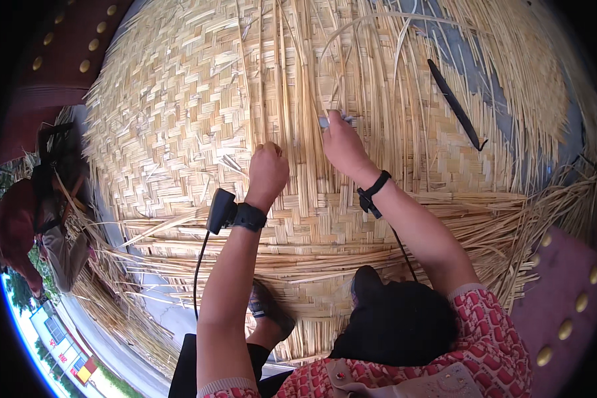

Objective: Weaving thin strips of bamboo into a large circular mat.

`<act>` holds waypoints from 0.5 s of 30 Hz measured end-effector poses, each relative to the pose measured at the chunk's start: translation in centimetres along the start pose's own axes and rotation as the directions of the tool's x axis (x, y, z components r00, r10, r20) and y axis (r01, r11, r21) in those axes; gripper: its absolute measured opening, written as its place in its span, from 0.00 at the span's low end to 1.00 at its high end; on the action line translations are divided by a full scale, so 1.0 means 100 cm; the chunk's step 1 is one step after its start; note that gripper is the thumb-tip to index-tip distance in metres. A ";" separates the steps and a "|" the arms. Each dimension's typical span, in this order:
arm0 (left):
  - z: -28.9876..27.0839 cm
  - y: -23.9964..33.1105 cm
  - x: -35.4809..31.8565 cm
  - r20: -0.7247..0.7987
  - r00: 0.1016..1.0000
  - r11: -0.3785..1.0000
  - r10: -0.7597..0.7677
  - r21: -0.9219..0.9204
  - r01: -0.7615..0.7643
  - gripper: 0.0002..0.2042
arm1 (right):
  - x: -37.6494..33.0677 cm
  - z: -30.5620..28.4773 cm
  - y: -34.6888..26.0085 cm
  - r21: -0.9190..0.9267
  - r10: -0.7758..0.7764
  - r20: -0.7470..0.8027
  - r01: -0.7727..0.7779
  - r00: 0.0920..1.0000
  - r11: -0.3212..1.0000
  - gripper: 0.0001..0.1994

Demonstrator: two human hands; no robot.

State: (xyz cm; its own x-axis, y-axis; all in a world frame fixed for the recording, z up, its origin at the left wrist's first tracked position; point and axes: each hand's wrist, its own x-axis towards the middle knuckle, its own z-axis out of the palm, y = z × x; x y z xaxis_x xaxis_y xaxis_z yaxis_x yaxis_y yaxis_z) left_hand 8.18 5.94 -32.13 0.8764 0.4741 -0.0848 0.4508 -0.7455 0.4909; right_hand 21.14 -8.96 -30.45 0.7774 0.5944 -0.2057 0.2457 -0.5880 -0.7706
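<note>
The right hand (341, 142) pinches a thin straw strip (331, 86) that runs straight up the woven mat (179, 119). The left hand (266, 169), a closed fist, rests beside it.

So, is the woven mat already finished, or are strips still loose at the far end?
Unfinished: the woven mat is tight near the hands, but loose strips fan out unwoven beyond the right hand.

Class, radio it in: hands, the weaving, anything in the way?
Left hand fisted on woven mat. Right hand pinching loose strips. Dark tool lies aside, clear.
</note>
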 end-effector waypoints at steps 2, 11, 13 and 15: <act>0.005 0.003 0.006 0.077 0.989 0.967 -0.126 -0.214 0.139 0.07 | 0.017 -0.004 0.033 0.542 0.254 0.168 -0.305 0.952 0.783 0.13; -0.081 -0.032 -0.010 0.382 0.920 0.577 -0.086 -0.734 0.359 0.13 | -0.011 -0.006 -0.018 0.697 0.121 0.406 -0.393 0.906 0.599 0.19; -0.072 -0.016 -0.001 0.361 0.932 0.566 -0.037 -0.761 0.317 0.10 | -0.014 -0.005 0.007 0.607 -0.039 0.171 -0.074 0.985 0.791 0.21; -0.065 0.013 0.019 0.363 0.924 0.164 0.123 -0.925 0.341 0.26 | -0.026 -0.032 0.001 0.725 0.073 0.268 -0.251 0.961 0.641 0.23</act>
State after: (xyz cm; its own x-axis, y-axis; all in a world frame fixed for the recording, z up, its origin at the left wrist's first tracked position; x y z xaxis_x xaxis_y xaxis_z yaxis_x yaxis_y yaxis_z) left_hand 9.31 8.94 -25.99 0.9266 0.1761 -0.3323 0.2165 0.4729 0.8541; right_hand 21.03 -12.36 -28.07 0.6092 0.6754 -0.4155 -0.4577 -0.1284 -0.8798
